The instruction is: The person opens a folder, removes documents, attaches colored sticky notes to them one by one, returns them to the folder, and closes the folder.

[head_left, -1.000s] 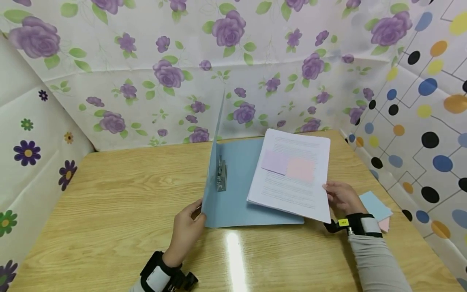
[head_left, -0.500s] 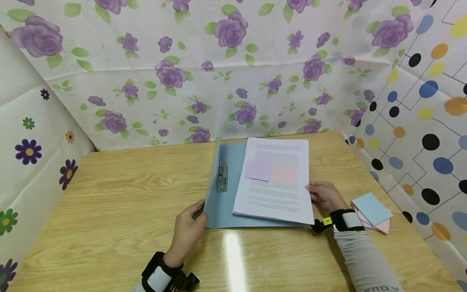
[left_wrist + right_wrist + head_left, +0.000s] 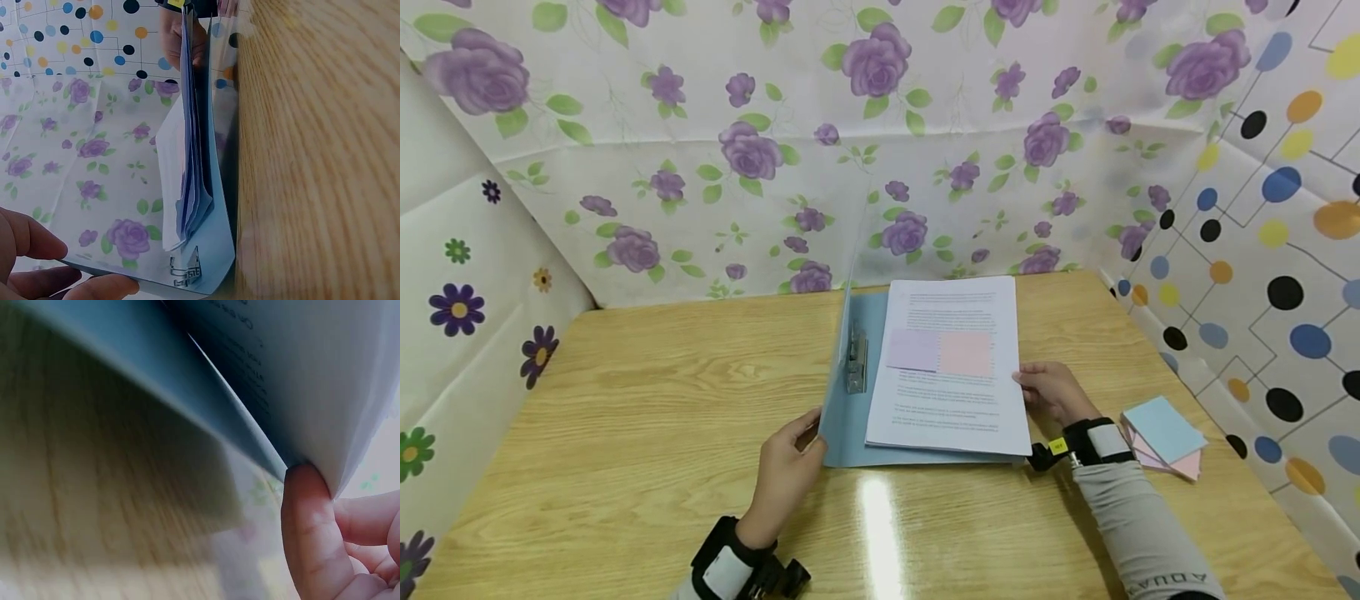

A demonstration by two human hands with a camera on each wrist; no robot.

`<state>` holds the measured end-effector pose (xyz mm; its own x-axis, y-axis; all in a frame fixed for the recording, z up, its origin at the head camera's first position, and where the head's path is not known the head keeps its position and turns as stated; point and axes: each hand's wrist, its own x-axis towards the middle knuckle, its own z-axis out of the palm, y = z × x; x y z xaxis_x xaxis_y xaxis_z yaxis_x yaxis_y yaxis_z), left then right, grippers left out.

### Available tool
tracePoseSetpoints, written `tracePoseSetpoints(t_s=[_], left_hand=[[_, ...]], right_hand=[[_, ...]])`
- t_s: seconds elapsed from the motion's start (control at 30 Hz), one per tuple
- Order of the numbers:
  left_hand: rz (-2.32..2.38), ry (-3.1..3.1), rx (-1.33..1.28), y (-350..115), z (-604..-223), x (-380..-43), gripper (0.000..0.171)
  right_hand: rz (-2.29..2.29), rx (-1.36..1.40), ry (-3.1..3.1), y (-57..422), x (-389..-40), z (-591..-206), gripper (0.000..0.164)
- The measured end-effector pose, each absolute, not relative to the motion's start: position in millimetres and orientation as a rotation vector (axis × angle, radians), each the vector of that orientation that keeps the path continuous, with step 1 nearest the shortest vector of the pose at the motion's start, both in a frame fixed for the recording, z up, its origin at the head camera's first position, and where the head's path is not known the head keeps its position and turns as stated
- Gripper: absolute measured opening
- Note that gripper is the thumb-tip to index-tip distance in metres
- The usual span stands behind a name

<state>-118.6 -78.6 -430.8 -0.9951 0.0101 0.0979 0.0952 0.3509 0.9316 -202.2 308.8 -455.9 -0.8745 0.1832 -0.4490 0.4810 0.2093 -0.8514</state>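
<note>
A blue lever-clip folder [image 3: 847,433] lies spread on the table, its front cover standing nearly upright. My left hand [image 3: 786,475] holds that cover at its near corner; in the left wrist view the fingers [image 3: 37,234] pinch the edge. My right hand [image 3: 1054,390] grips the right edge of a stack of printed papers [image 3: 951,408], thumb and fingers on opposite faces in the right wrist view. The stack is held over the folder's base, just right of the metal clip [image 3: 857,362]. A purple sticky note [image 3: 913,350] and a pink sticky note [image 3: 966,353] lie on the top sheet.
Blue sticky notes [image 3: 1163,425] lie over pink sticky notes [image 3: 1187,465] on the wooden table [image 3: 662,400], right of my right hand. A flower-patterned sheet [image 3: 700,208] stands along the back edge, and a dotted sheet [image 3: 1262,250] borders the right side.
My right hand has moved the paper stack leftward over the folder towards the clip, and the stack has turned straighter. My left hand stays at the cover.
</note>
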Motion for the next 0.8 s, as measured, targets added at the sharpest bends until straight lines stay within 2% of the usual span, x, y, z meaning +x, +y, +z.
tracePoseSetpoints(t_s=[0.3, 0.53, 0.8], left_hand=[[-1.764, -2.509, -0.111, -77.6, -428.1, -118.2, 0.04], [-1.762, -2.508, -0.123, -76.0, -428.3, -117.1, 0.039], [-1.78, -2.514, -0.112, -75.2, -426.9, -115.8, 0.039]], right_hand=[[-1.74, 0.605, 2.242, 302.3, -203.8, -448.2, 0.031], [-1.761, 0.572, 2.246, 293.2, -205.3, -446.6, 0.037], [-1.789, 0.569, 2.231, 285.7, -211.3, -448.4, 0.031]])
